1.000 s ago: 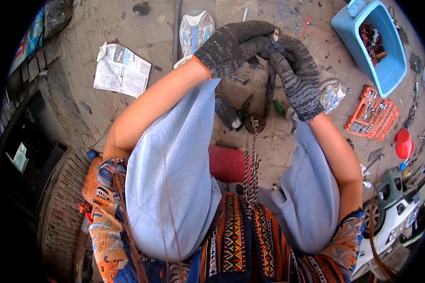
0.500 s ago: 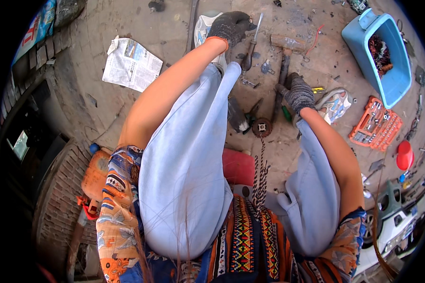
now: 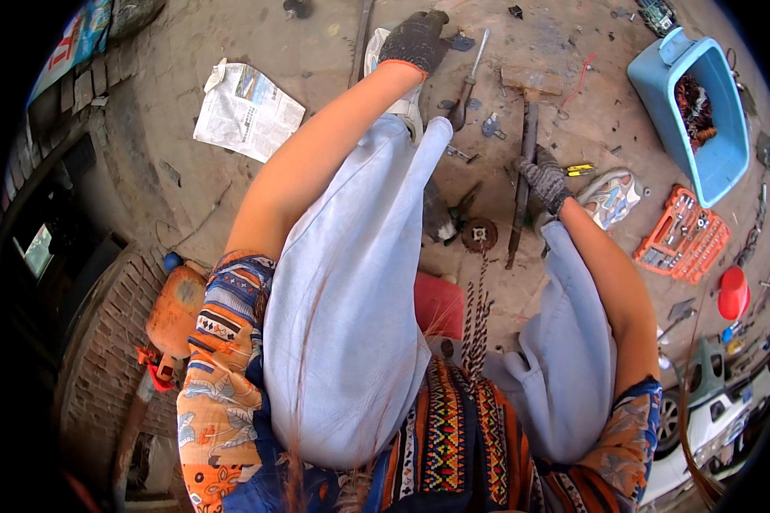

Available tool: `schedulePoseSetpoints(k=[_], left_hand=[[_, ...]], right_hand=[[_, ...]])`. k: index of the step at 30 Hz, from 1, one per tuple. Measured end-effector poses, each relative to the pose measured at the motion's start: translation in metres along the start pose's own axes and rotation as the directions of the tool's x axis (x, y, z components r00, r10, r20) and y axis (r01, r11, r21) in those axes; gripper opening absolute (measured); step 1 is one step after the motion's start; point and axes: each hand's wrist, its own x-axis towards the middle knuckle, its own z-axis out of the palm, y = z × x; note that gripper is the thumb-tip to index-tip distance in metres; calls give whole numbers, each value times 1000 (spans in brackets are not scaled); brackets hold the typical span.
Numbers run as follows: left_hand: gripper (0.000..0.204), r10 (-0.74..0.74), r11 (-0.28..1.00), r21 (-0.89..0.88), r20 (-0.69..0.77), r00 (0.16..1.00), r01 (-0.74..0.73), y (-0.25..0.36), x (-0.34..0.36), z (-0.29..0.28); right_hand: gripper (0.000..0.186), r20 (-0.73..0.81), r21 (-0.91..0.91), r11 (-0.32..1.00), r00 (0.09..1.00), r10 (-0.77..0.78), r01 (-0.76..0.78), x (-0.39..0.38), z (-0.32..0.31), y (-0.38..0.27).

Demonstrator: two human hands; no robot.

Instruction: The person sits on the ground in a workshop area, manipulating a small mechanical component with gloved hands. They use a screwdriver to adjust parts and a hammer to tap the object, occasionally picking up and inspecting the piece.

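Observation:
My right hand (image 3: 546, 181), in a dark grey knit glove, is closed round the dark handle of a hammer (image 3: 518, 224). The hammer's blocky head (image 3: 532, 81) rests on the ground at the far end. My left hand (image 3: 415, 43), gloved too, is over the toe of my left shoe, fingers apart. Beside its fingertips lies a small dark metal piece (image 3: 461, 42). To its right lies a screwdriver (image 3: 469, 85) with a dark bulbous handle. A round metal part (image 3: 479, 233) with a square centre lies between my legs, left of the hammer handle's near end.
A blue plastic bin (image 3: 689, 111) holding dark reddish scrap stands at the right. Nearby are an orange socket set case (image 3: 683, 235), a red bowl (image 3: 733, 293) and a yellow cutter (image 3: 580, 170). Newspaper (image 3: 246, 111) lies at the left. Small metal bits litter the ground.
The near end of the hammer handle has swung right, and my right hand has closed round it. My left hand's fingers have uncurled slightly. The whole view has shifted a little.

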Motion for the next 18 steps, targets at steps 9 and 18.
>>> schedulePoseSetpoints(k=[9, 18], left_hand=[[52, -40, 989, 137, 617, 786, -58, 51, -30, -12], [40, 150, 949, 60, 776, 613, -308, 42, -49, -13]], right_hand=[[26, 576, 764, 279, 809, 112, -582, -26, -8, -72], [22, 146, 439, 833, 941, 305, -338, -53, -22, -108]])
